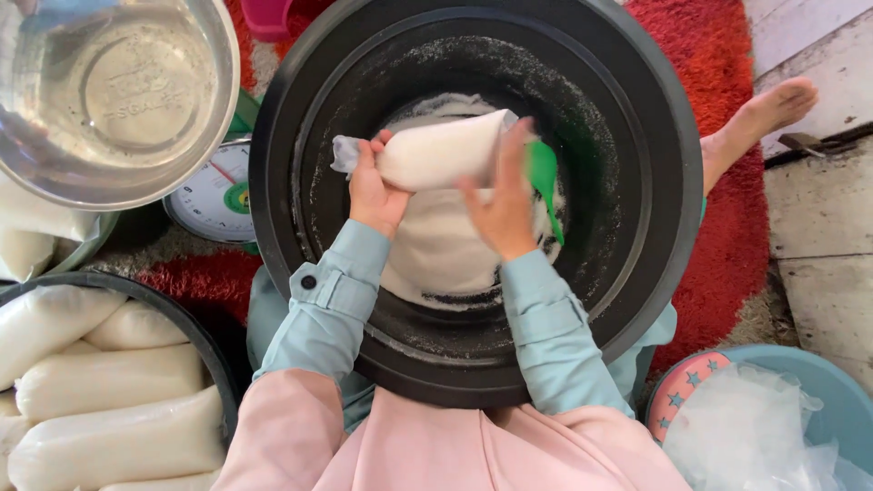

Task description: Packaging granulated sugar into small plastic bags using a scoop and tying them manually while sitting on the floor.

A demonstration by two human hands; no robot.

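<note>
A big black basin sits in front of me with a heap of white powder in its bottom. Over it I hold a clear plastic bag filled with white powder, lying sideways. My left hand grips the bag near its twisted open end. My right hand holds the bag's other end, and a green scoop sits against that hand, over the powder.
A steel bowl stands at upper left, a white dial scale beside it. A dark tub at lower left holds several filled white bags. A blue bowl of empty plastic bags is at lower right. Red rug and a bare foot lie right.
</note>
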